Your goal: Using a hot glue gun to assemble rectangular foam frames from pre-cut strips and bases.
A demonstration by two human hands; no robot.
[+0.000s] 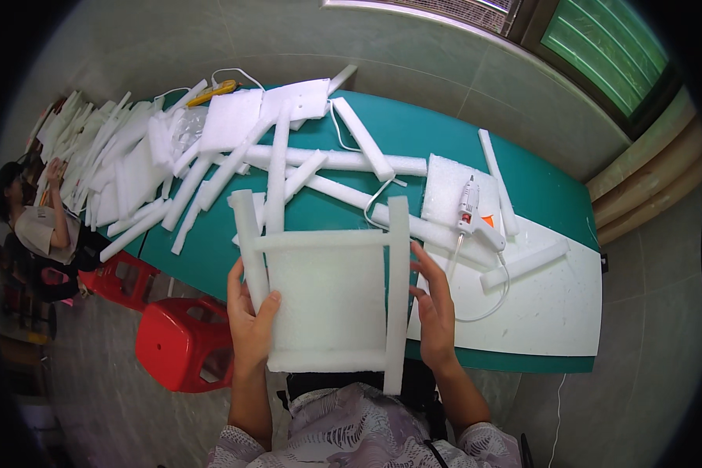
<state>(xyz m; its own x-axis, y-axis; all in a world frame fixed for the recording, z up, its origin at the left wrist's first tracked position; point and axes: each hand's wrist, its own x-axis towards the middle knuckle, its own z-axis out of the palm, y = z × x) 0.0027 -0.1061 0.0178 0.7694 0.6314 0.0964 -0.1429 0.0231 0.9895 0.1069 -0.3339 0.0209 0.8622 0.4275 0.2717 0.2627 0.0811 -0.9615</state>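
I hold a white foam assembly (327,300) in front of my chest: a square foam panel with foam strips along its left, top and right edges. My left hand (249,324) grips its left edge, thumb on the panel's face. My right hand (435,308) rests against the right strip, fingers spread along its outer side. A white glue gun (469,214) lies on the table just beyond my right hand, its cord looping down over a white sheet (554,304).
A teal table (413,129) carries several loose foam strips and panels, heaped thickly at its far left (125,164). Two red plastic stools (175,343) stand on the tiled floor at left. A seated person (35,222) is at the far left. A window (600,39) is at upper right.
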